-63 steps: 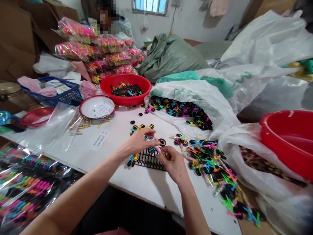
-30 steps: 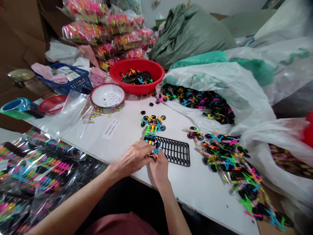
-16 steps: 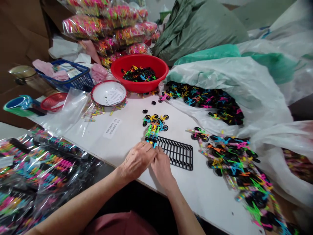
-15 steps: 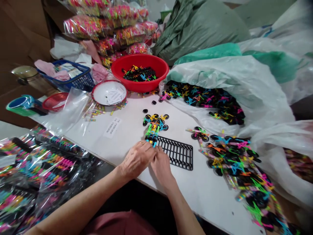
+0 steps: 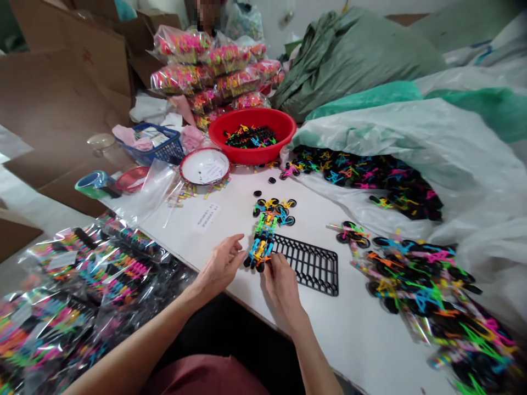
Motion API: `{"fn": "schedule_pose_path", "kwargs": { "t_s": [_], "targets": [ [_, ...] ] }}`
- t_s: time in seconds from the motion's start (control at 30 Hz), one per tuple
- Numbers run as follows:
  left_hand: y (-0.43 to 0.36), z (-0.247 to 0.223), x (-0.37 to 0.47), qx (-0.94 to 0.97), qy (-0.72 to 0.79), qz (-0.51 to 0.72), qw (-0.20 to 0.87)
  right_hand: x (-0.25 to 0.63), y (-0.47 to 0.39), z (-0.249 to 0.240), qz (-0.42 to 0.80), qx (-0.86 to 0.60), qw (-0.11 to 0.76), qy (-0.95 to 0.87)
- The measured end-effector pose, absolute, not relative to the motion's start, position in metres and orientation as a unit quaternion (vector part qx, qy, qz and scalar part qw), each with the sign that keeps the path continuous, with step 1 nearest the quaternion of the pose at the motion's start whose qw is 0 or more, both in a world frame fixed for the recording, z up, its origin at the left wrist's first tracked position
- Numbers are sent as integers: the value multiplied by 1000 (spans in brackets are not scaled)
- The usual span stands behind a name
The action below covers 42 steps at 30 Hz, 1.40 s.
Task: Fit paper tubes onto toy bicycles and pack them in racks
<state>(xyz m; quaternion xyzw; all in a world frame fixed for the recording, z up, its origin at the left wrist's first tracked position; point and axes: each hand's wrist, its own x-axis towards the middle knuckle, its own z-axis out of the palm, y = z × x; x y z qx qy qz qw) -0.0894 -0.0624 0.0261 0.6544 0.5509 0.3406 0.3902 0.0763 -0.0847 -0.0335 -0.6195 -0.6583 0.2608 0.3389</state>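
Note:
On the white table lies a black plastic rack (image 5: 315, 266) with rows of slots. Small toy bicycles (image 5: 260, 251) in blue, orange and green stand close together at its left end. My left hand (image 5: 222, 264) is just left of them, fingers apart and holding nothing. At the near left end of the rack, my right hand (image 5: 282, 282) has its fingers closed around the edge, against the bicycles; its fingertips are partly hidden. Several loose toy bicycles (image 5: 284, 211) lie just beyond the rack, and two black wheels (image 5: 257, 193) are near them.
A red basin (image 5: 288, 131) holds more toy bicycles, beside a white bowl (image 5: 195, 167) and a blue basket (image 5: 173, 148). Piled bicycles (image 5: 432, 296) cover the right side; others spill from a white plastic bag (image 5: 411, 126). Bagged toys (image 5: 102, 274) fill the lower left.
My left hand has drawn back left from the bicycles and its fingers have opened. Blue and orange bicycles now show at the rack's near left. The whole view has shifted.

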Motion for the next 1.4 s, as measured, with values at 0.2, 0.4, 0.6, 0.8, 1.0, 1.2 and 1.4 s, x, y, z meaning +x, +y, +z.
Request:
{"fn": "schedule_pose_path", "kwargs": {
  "t_s": [0.2,0.4,0.6,0.8,1.0,1.2,1.4],
  "targets": [
    [-75,3,-91,423,551,352,627,80,-106,-18,419,-622,431,-501],
    [-72,-8,-85,85,407,355,837,65,-107,-13,357,-642,410,-540],
    [-80,-24,-73,75,387,473,788,62,-107,-18,341,-651,393,-554],
    [-87,-26,-66,57,384,504,772,58,-107,-17,326,-654,400,-553],
    [-89,-25,-68,-14,323,433,841,66,-105,-8,308,-669,467,-489],
    [-84,-24,-64,-69,282,458,841,97,-68,-23,95,-650,318,-684],
    [-66,-21,-68,-94,292,483,820,92,-61,-33,15,-649,177,-740]
  ]
}}
